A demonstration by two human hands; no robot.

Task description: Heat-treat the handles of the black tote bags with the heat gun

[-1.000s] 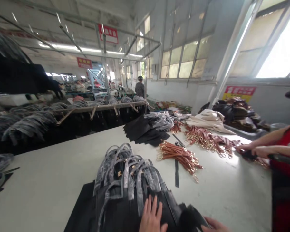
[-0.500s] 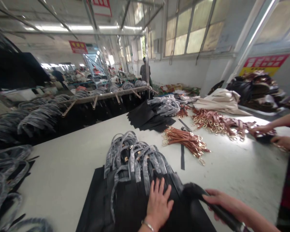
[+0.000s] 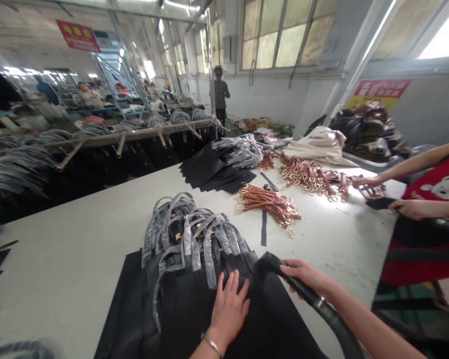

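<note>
My left hand [image 3: 230, 306], with a silvery bangle at the wrist, lies flat with fingers spread on a stack of black bags [image 3: 187, 309]. The bags' looped handles [image 3: 194, 232] are wrapped in clear plastic and point away from me. In my right hand [image 3: 309, 276] is a black hose nozzle [image 3: 295, 284], its fingers wrapped round the tube. The nozzle's wide head is over the right side of the top bag, close to the handle ends. I cannot tell whether it touches the bag. A dark hose runs back from it under my forearm.
Brown straps with gold clasps [image 3: 267, 204] lie beyond my right hand on the white table [image 3: 78, 224]. More straps [image 3: 310, 177] and black bags [image 3: 217, 169] lie farther back. A co-worker's hands [image 3: 415, 209] work at the right edge. Bags hang on a rack [image 3: 134, 134] at left.
The view has swung right, so the co-worker's red apron shows more. My right hand has tilted the nozzle and brought its head up near the handle ends. My left hand stays on the bag.
</note>
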